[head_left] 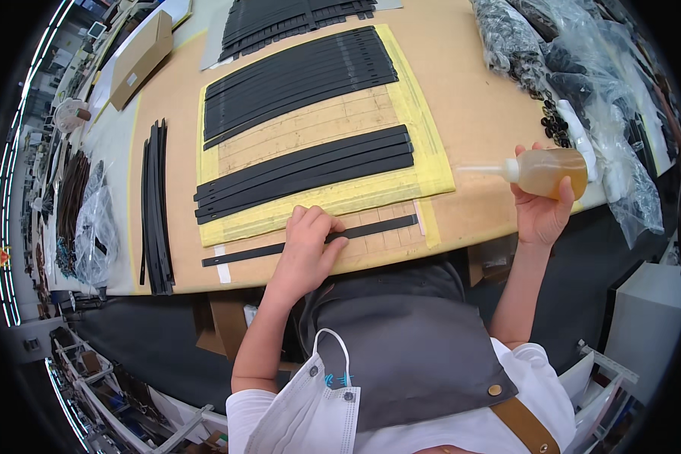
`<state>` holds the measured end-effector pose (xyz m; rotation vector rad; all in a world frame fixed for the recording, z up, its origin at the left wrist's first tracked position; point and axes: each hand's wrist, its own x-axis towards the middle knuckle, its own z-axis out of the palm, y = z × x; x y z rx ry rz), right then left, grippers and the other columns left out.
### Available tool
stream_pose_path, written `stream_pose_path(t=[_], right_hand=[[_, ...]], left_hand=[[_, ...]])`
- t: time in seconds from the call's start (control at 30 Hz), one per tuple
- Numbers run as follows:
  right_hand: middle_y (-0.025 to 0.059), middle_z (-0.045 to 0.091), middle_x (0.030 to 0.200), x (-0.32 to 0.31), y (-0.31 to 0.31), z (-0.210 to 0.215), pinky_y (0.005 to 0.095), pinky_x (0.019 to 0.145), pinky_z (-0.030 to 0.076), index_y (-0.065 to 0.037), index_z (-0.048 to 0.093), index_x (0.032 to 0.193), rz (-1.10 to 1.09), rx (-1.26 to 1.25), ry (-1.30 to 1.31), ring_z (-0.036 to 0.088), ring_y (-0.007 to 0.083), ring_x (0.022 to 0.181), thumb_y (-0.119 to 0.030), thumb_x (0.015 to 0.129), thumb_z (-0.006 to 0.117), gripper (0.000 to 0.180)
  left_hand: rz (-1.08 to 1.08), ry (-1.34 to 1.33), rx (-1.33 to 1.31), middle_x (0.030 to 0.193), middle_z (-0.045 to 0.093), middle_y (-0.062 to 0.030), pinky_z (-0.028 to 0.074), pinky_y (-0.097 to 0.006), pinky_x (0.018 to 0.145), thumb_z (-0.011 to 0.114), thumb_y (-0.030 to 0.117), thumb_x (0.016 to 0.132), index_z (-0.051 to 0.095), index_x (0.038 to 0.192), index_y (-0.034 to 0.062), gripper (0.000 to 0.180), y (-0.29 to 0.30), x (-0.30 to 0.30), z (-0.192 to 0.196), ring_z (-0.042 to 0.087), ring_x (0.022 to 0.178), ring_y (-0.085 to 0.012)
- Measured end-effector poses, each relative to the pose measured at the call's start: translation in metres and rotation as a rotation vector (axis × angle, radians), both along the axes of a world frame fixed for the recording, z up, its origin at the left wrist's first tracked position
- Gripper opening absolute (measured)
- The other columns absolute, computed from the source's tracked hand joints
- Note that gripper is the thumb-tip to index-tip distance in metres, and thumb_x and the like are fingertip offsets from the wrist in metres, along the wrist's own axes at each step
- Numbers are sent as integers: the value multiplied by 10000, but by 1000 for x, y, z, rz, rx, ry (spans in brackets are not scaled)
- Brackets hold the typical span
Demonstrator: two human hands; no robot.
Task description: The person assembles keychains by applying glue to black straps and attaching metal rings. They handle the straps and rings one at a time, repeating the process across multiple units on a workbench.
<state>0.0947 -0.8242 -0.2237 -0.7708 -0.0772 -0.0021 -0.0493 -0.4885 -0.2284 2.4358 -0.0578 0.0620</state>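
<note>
My right hand [541,216] is wrapped round a squeeze bottle [545,172] of amber liquid. The bottle lies nearly level above the table, its thin pale nozzle pointing left. A single narrow black strip [386,226] lies along the table's front edge. Over its middle rests my left hand [309,246], fingers bent, with thumb and forefinger on either side of the strip. Just beyond is a board edged with yellow tape [424,163]. Two groups of black strips sit side by side on it: a nearer band [303,175] and a wider far one [295,87].
A bundle of loose black strips [156,216] lies to the left, near a clear plastic bag [97,227]. A cardboard box [142,57] stands at the far left. Plastic-wrapped goods [575,60] and black chain links [554,125] crowd the right. More strips [280,23] lie at the back.
</note>
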Motion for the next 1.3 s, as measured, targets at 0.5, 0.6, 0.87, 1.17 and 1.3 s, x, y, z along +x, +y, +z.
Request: stream_pose_path(t=[0.5, 0.6, 0.87, 1.17, 1.3], right_hand=[[183, 535, 1303, -35, 43, 11, 514, 1009, 476, -32, 389, 1381, 265, -332, -132, 551, 424, 1210, -289, 792, 784, 754], [186, 540, 1295, -40, 48, 2, 510, 1027, 461, -36, 401, 1369, 284, -371, -73, 555, 407, 1211, -273, 806, 770, 714], [197, 522, 1333, -39, 56, -3, 468, 977, 520, -11, 405, 1379, 244, -411, 17, 543, 390, 1231, -360, 888, 673, 659], [201, 509, 1353, -40, 60, -22, 453, 949, 551, -15, 406, 1382, 262, -396, 160, 545, 376, 1230, -305, 919, 635, 593], [199, 537, 1316, -42, 63, -24, 469, 974, 532, -23, 421, 1368, 244, -403, 158, 561, 370, 1211, -274, 902, 662, 582]], left_hand=[[16, -121, -25, 871, 559, -96, 417, -360, 794, 728, 46, 762, 617, 890, 22, 171, -3, -1, -13, 490, 863, -280], [40, -159, -46, 865, 560, -90, 415, -361, 789, 732, 47, 757, 622, 886, 27, 171, -6, -3, -17, 484, 854, -277], [106, -221, -85, 856, 559, -76, 404, -367, 782, 739, 55, 742, 628, 872, 42, 172, -13, -6, -28, 479, 846, -271], [125, -269, -72, 846, 560, -73, 396, -365, 769, 739, 67, 728, 631, 863, 49, 174, -14, -7, -31, 481, 838, -271], [128, -275, -68, 847, 561, -73, 396, -367, 765, 738, 66, 728, 633, 862, 49, 171, -14, -8, -31, 483, 835, -270]])
